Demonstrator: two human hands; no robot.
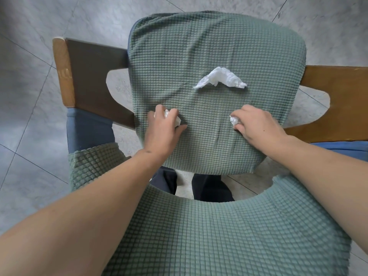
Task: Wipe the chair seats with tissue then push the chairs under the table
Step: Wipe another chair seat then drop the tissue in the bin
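I look straight down on a wooden chair whose seat (215, 48) wears a green waffle-knit cover. My left hand (164, 128) rests on the near left part of the seat, closed around a crumpled white tissue (177, 120). My right hand (256, 123) presses on the near right part, gripping another small wad of tissue (234, 120). A third, loose tissue (221, 78) lies flattened in the middle of the seat, beyond both hands. The chair's backrest (229, 236), in the same green cover, fills the bottom of the view under my forearms.
Brown wooden armrests stick out at the left (65, 72) and right (338, 100) of the seat. A blue fabric piece (87, 130) wraps the left rear post. Grey marble floor tiles (29, 96) surround the chair. Dark trouser legs show through the gap behind the seat.
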